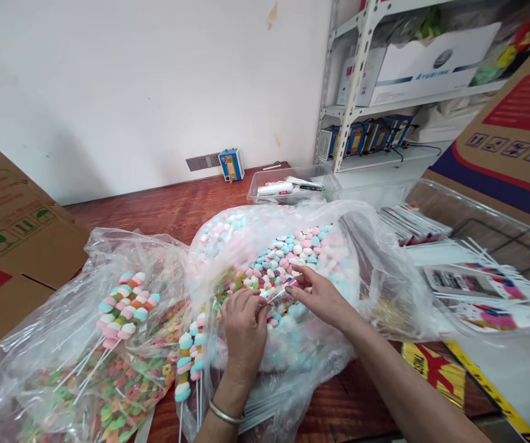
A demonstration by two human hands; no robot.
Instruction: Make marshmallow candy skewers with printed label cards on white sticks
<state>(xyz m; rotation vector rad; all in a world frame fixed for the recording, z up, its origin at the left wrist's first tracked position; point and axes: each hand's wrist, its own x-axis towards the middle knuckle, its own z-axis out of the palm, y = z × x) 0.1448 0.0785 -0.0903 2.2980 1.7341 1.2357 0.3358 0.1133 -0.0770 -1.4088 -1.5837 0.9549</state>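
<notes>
My left hand [245, 323], with a bangle on the wrist, has its fingers closed on one end of a small clear plastic wrapper [277, 294]. At the other end, my right hand [315, 294] pinches the wrapper's pinkish edge between thumb and fingers. What the wrapper contains cannot be made out. Both hands are over a large open plastic bag [338, 261] of pink, white and blue candies [287, 252]. Left of it, skewers of striped marshmallows [126, 304] lie on another bag [56, 314] of colourful ring candies [130, 375]. More marshmallow skewers [191, 357] lie beside my left forearm.
Cardboard boxes stand at the left [15, 246] and right [514, 135]. A clear tray [292, 178] with markers sits behind the candy bag. At the right, a clear bin [477, 203] holds printed packets [472, 280] and white sticks. A metal shelf [352, 92] rises behind.
</notes>
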